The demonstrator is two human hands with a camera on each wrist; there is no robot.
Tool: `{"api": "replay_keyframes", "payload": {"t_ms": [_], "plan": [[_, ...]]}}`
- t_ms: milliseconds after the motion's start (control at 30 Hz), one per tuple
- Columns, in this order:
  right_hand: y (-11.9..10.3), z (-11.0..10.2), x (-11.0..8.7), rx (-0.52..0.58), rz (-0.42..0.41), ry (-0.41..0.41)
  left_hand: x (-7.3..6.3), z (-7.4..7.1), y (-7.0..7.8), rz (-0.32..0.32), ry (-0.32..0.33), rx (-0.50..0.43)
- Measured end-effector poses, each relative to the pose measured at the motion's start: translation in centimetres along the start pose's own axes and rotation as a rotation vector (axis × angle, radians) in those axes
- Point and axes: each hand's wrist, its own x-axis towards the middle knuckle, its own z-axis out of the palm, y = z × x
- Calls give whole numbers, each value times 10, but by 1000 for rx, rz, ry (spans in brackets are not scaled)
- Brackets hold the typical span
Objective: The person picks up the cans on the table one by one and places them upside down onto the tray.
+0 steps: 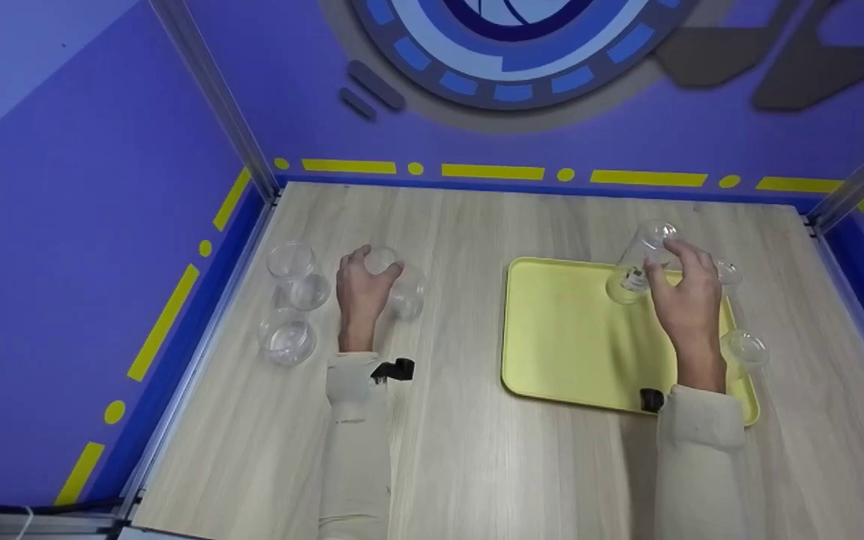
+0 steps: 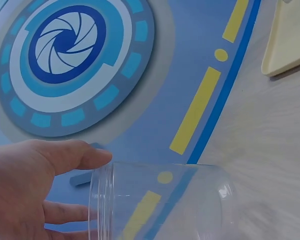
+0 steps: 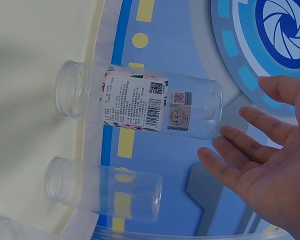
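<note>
My left hand [image 1: 363, 291] reaches to a clear plastic jar [image 1: 406, 296] that stands mouth up on the table. In the left wrist view its thumb and fingers go round the threaded rim [image 2: 101, 205], gripping it. On the yellow tray [image 1: 567, 330] an upside-down clear jar [image 3: 190, 85], with a white printed label [image 3: 135, 102], stands on its mouth. Beside its raised bottom is my right hand [image 1: 687, 296], fingers spread and a gap showing between fingertips and jar in the right wrist view.
Two more clear jars [image 1: 306, 291] [image 1: 287, 343] stand upright left of my left hand. Along the tray's right side are further upturned jars [image 1: 730, 272] [image 1: 748, 349], partly behind the right hand and forearm. Blue panels [image 1: 492, 142] wall the table at the back and sides.
</note>
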Motion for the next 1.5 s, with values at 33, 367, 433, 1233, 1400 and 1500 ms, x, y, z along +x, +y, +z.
{"api": "replay_keyframes", "payload": {"t_ms": [33, 367, 433, 1233, 1400, 1500], "plan": [[0, 0, -1, 5, 0, 4, -1, 0, 0, -7, 1, -6], [-1, -1, -12, 21, 36, 17, -13, -2, 1, -31, 23, -83], [-2, -2, -14, 32, 51, 14, -15, -2, 3, -34, 25, -117], [-5, -1, -31, 189, 236, -40, -44, 0, 14, -113, 103, -423], [-6, 4, -33, 207, 238, -37, -50, 1, 16, -111, 102, -487], [-6, 6, -33, 229, 245, -40, -52, 2, 17, -106, 110, -517]]}}
